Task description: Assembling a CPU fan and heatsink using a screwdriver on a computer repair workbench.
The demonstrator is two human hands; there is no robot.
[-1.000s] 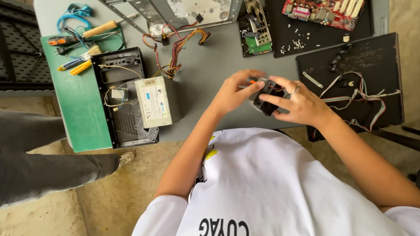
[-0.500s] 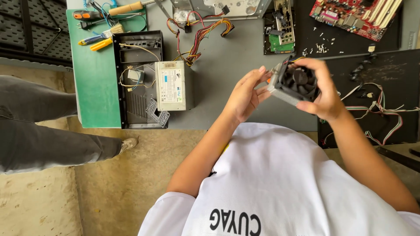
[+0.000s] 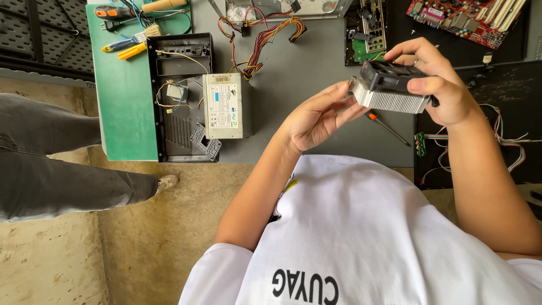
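Observation:
A CPU cooler [image 3: 389,93], a black fan on a block of silver aluminium fins, is held up over the grey table [image 3: 305,68]. My right hand [image 3: 446,93] grips it from the right, with fingers over the fan and the thumb on its side. My left hand [image 3: 316,118] pinches the left end of the finned block with thumb and fingertips. The cooler lies on its side, so the fins face me. A small screwdriver with an orange handle [image 3: 387,127] lies on the table just below the cooler.
On the table are a grey power supply [image 3: 226,106] on a black case tray [image 3: 180,68], coloured wires [image 3: 265,39], a green mat [image 3: 124,96] with hand tools [image 3: 121,45], a green circuit board [image 3: 367,34], a red motherboard [image 3: 468,17] and a black mat [image 3: 497,85]. Another person's grey-trousered legs [image 3: 56,164] stand at the left.
The cooler has been turned from fan-up to fins toward me. Both hands have stayed on it, and the view has shifted a little over the table.

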